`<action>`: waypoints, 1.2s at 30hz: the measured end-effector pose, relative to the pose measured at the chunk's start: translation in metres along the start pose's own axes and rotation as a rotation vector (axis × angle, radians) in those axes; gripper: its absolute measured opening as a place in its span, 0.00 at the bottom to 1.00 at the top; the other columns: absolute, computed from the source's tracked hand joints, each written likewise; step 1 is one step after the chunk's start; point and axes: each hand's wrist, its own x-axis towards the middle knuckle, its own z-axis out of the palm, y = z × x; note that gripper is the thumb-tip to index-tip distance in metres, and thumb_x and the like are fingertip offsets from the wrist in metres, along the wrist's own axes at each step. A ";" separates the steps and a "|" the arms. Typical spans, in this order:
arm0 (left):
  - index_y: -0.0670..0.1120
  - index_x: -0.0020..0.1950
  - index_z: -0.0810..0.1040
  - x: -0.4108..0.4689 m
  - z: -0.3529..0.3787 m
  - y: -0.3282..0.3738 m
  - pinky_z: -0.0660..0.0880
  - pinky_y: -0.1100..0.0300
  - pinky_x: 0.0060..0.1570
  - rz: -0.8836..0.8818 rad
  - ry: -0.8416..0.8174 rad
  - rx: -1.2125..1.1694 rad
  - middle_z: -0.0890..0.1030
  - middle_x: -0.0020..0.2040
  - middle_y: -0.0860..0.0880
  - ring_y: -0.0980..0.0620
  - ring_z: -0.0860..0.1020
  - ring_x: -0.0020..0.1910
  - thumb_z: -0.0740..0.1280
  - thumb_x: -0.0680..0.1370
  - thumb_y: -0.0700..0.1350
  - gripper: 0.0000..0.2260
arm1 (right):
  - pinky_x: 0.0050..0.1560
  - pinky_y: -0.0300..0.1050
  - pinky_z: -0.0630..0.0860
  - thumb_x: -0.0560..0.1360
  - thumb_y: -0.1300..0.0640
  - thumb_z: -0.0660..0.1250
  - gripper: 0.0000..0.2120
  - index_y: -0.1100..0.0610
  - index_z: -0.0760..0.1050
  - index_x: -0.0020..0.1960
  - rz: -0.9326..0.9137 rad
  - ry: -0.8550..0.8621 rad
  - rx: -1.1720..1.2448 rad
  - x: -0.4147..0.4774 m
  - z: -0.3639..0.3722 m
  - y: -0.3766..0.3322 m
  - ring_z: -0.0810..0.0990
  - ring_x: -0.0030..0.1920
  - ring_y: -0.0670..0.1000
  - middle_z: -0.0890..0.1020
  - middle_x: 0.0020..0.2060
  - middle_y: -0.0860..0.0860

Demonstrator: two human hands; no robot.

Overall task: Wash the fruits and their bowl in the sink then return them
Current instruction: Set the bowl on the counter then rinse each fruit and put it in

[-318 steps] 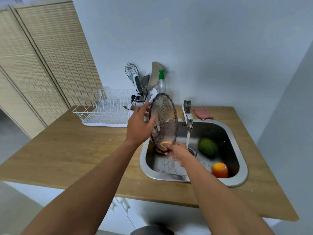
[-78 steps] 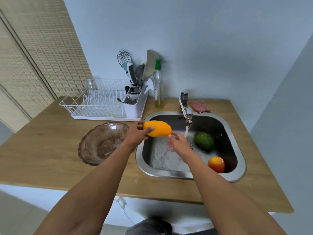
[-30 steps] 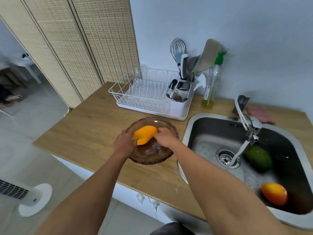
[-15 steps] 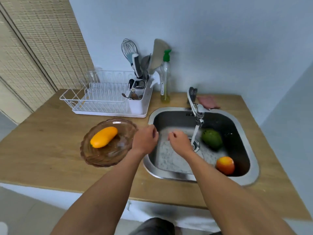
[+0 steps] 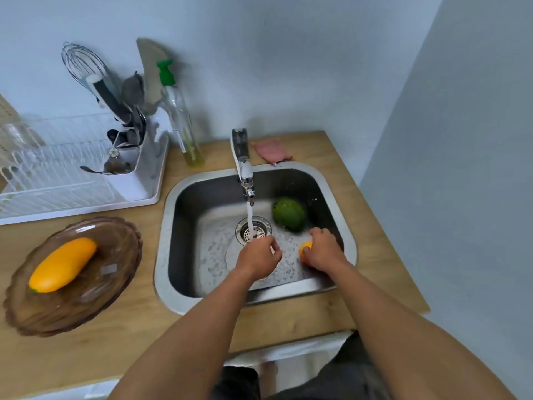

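Note:
A brown glass bowl [image 5: 112,287] stands on the wooden counter left of the steel sink [image 5: 164,226], with a yellow mango [image 5: 62,264] lying in it. Inside the sink lies a green avocado-like fruit [image 5: 289,213] at the back right. My right hand [image 5: 324,249] covers and grips the orange fruit [image 5: 304,247] on the sink floor at the right; only its left edge shows. My left hand [image 5: 258,256] hovers over the basin just under the running water from the tap [image 5: 243,168], fingers loosely curled with nothing in them.
A white dish rack [image 5: 57,174] with a utensil holder stands at the back left. A soap bottle with a green pump [image 5: 180,116] is beside it. A pink cloth [image 5: 271,151] lies behind the sink. A wall closes the right side.
My right hand has moved right across the sink and closed on the orange fruit. My left hand has come into the basin under the water stream. The mango stays in the bowl.

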 end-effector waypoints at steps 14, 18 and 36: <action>0.49 0.58 0.76 0.023 0.018 -0.040 0.74 0.55 0.52 -0.279 -0.199 -0.153 0.81 0.57 0.43 0.44 0.79 0.52 0.66 0.76 0.50 0.12 | 0.66 0.52 0.66 0.75 0.47 0.66 0.28 0.59 0.62 0.69 -0.079 -0.155 -0.435 0.041 0.014 -0.001 0.68 0.67 0.61 0.71 0.67 0.59; 0.49 0.55 0.77 0.022 0.017 -0.056 0.74 0.56 0.51 -0.333 -0.261 -0.166 0.81 0.56 0.44 0.45 0.80 0.51 0.66 0.76 0.50 0.10 | 0.62 0.52 0.71 0.73 0.46 0.67 0.31 0.58 0.62 0.69 -0.024 -0.212 -0.365 0.048 0.020 -0.007 0.74 0.64 0.62 0.71 0.66 0.59; 0.52 0.66 0.74 0.034 -0.019 -0.080 0.75 0.56 0.44 -0.570 -0.104 -1.059 0.81 0.56 0.47 0.49 0.81 0.48 0.62 0.80 0.51 0.14 | 0.41 0.37 0.75 0.69 0.58 0.73 0.22 0.49 0.69 0.60 0.022 -0.278 0.781 0.056 0.066 -0.077 0.78 0.45 0.45 0.77 0.55 0.50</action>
